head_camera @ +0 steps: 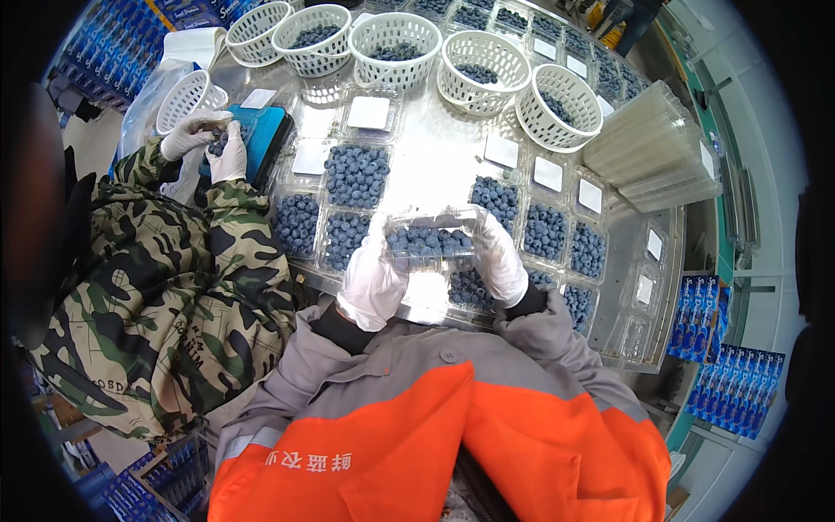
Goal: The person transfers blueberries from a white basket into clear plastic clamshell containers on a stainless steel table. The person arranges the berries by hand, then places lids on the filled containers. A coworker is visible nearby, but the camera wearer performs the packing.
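Note:
In front of my chest I hold a clear plastic clamshell of blueberries above the metal table. My gloved left hand grips its left end, and my gloved right hand grips its right end. Whether the lid is fully latched I cannot tell. Left of my hands lie several filled clamshells with their lids folded back. More filled clamshells stand in rows to the right, some partly hidden by my right hand and sleeve. White labels show on several lids.
White perforated baskets with blueberries line the far side. A tall stack of clear clamshells stands at right. At left, a co-worker's gloved hands hold blueberries beside a blue-topped device. Blue printed cartons sit at lower right.

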Action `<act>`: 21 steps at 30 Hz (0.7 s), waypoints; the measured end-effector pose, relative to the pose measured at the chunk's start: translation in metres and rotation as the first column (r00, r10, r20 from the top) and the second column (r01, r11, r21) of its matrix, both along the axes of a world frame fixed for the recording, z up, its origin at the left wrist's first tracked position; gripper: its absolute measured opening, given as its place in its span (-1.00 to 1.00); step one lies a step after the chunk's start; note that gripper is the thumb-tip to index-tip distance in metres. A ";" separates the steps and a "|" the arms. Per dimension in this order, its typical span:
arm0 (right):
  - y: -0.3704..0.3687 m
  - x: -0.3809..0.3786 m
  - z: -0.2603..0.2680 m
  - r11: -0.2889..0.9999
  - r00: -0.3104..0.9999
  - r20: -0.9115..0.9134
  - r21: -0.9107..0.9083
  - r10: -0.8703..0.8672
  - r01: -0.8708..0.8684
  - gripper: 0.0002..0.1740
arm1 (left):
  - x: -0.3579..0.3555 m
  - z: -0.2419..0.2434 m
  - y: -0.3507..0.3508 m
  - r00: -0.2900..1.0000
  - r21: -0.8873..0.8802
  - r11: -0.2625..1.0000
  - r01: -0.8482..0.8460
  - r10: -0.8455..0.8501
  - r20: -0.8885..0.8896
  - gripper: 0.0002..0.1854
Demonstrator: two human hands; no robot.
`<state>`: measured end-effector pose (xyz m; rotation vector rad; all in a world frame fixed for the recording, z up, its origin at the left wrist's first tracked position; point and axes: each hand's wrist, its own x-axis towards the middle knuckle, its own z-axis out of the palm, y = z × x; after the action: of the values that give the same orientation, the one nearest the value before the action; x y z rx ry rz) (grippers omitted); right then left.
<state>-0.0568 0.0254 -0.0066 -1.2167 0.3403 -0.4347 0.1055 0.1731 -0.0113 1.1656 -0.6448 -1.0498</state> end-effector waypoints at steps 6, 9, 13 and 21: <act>-0.001 0.031 0.011 0.934 0.938 0.026 0.098 -0.346 0.342 -0.48 | 0.000 0.018 -0.011 0.955 -0.204 0.977 -0.065 0.002 -0.298 -0.43; -0.004 0.043 0.024 0.886 0.932 -0.009 0.306 -0.363 0.349 -0.29 | 0.010 0.008 -0.012 0.982 -0.200 0.980 -0.018 -0.020 -0.189 -0.44; -0.006 0.048 0.028 0.858 0.932 0.027 0.401 -0.361 0.320 -0.19 | 0.012 0.006 -0.019 0.882 -0.512 0.859 0.019 -0.255 -0.396 -0.46; -0.019 0.062 0.014 0.893 0.904 0.071 0.205 -0.421 0.400 -0.48 | 0.005 0.038 -0.024 0.880 -0.336 0.937 -0.098 -0.076 -0.469 -0.45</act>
<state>0.0053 0.0065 0.0074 -0.9287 0.5323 -0.8185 0.1107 0.1486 0.0265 0.5626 -0.4070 -1.1050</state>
